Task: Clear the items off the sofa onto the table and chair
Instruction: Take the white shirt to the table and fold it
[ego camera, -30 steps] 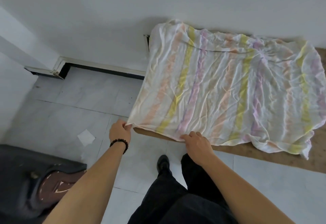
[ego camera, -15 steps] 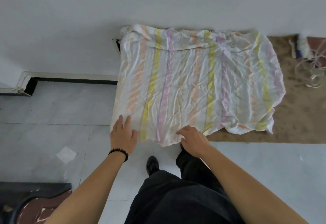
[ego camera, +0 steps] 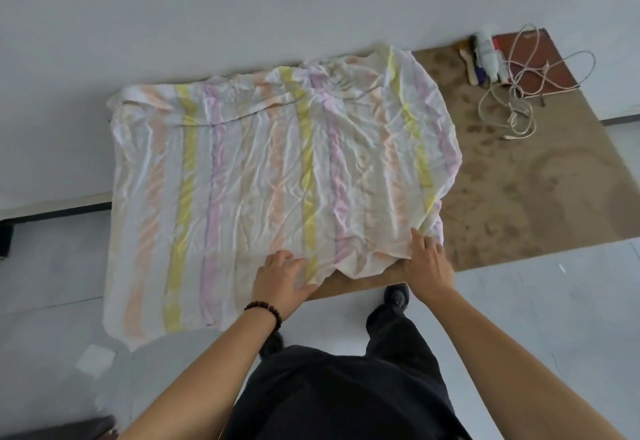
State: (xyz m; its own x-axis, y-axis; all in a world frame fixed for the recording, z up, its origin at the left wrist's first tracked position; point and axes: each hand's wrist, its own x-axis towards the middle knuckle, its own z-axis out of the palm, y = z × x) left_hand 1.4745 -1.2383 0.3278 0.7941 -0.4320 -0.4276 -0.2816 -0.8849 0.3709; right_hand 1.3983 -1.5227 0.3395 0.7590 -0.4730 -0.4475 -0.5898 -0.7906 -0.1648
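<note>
A wrinkled white cloth with yellow, pink and orange stripes (ego camera: 277,169) lies spread over the left part of a brown table (ego camera: 519,180). Its left end hangs past the table's edge. My left hand (ego camera: 282,280), with a bead bracelet on the wrist, lies flat with spread fingers on the cloth's front edge. My right hand (ego camera: 427,263) is at the cloth's front right corner, fingers on top and thumb tucked under the edge.
At the table's back right lie a tangled white cable (ego camera: 519,93), a red-brown book (ego camera: 547,55), a white bottle (ego camera: 486,53) and a wooden spoon (ego camera: 469,65). The table stands against a white wall. A paper scrap (ego camera: 95,360) lies on the grey tile floor.
My left hand left the cloth's left corner and now rests mid-way along the front edge. My right hand slid right to the front right corner. The view swung right, showing the table's right end.
</note>
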